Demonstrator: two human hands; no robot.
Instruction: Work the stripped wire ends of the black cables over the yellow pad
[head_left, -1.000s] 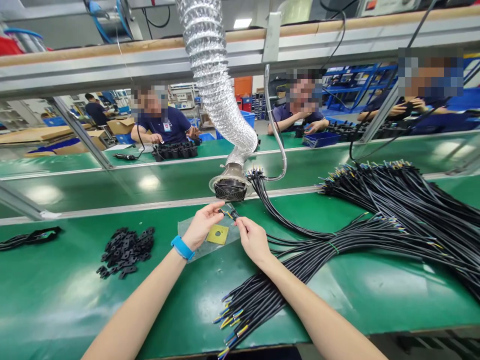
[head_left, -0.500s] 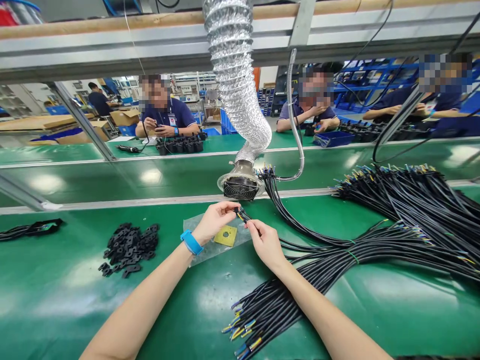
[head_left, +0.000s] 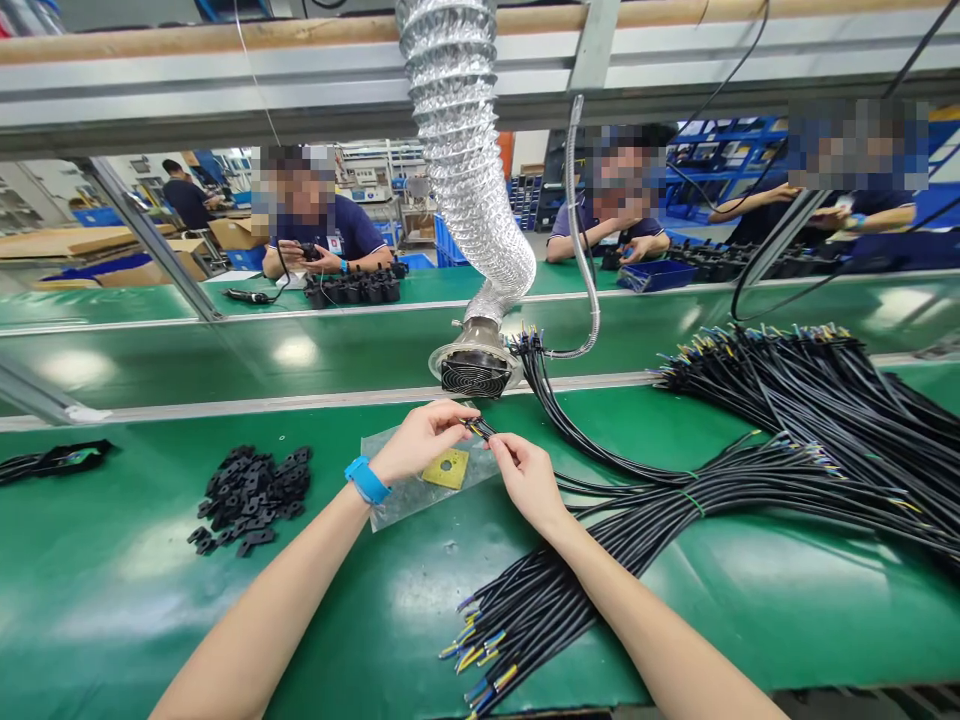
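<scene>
In front of the fan, my left hand (head_left: pixel 421 440), with a blue band at its wrist, is closed in a pinch at the wire end of a black cable (head_left: pixel 480 428). Yellow and dark wires show between my two hands. The fingertips and any small part in them are too small to make out. My right hand (head_left: pixel 527 478) pinches the same cable a little further back, thumb against fingers. Beneath my hands lies a clear plastic sheet (head_left: pixel 396 508) with a yellow square pad (head_left: pixel 448 469), holed in the middle, on it.
Small black plastic pieces (head_left: pixel 251 495) are heaped at left. A tied cable bundle (head_left: pixel 600 560) and a larger cable pile (head_left: pixel 817 400) spread over the right. The fan (head_left: pixel 474 374) hangs on a silver duct (head_left: pixel 457 150). Several co-workers sit across the bench.
My view has shifted, so the bench sits differently in the picture. Both hands keep their pinch, and the exposed wires now lie closer to my left fingertips.
</scene>
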